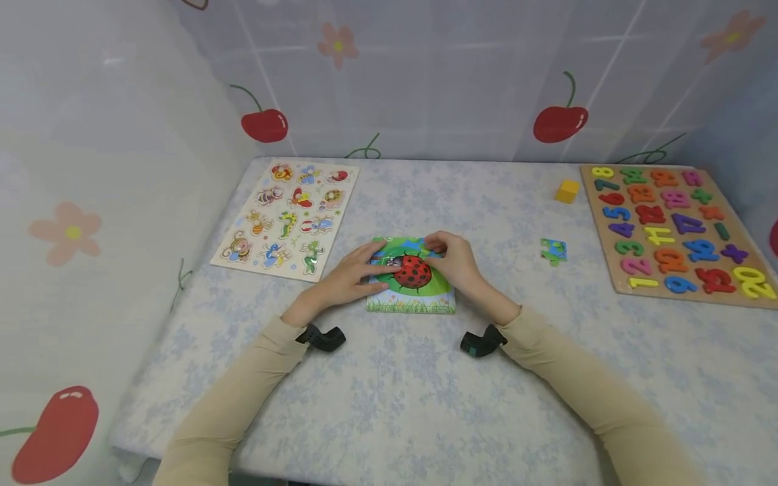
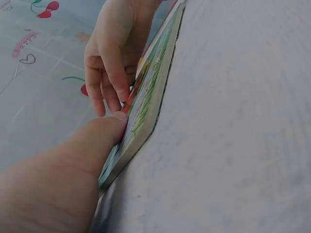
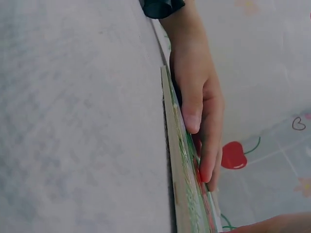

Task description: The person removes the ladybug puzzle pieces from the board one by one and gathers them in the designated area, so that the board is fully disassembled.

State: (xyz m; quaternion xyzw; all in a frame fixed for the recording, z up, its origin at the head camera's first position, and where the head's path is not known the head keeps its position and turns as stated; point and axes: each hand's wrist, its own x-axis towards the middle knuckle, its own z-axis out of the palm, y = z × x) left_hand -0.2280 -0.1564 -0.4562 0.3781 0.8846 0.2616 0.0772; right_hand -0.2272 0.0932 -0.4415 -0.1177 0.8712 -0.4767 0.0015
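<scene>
A square ladybug jigsaw puzzle (image 1: 419, 300) with a green and pale blue picture lies flat on the table in front of the person. Over its left side the left hand (image 1: 349, 275) rests, fingers stretched across the picture and one fingertip on the ladybug. At the upper right corner of the puzzle is the right hand (image 1: 457, 262), its fingers bent loosely down to the surface and its thumb beside the ladybug. No piece shows between those fingers. The left wrist view shows the right hand (image 2: 114, 53) reaching down onto the board. A loose puzzle piece (image 1: 554, 251) lies to the right.
Back left lies an insect picture board (image 1: 286, 223). On the right is a wooden number board (image 1: 668, 229) with colourful numerals, and near it a yellow block (image 1: 567, 191). A patterned cloth covers the table (image 1: 389, 405); a printed curtain (image 1: 425, 88) hangs behind it.
</scene>
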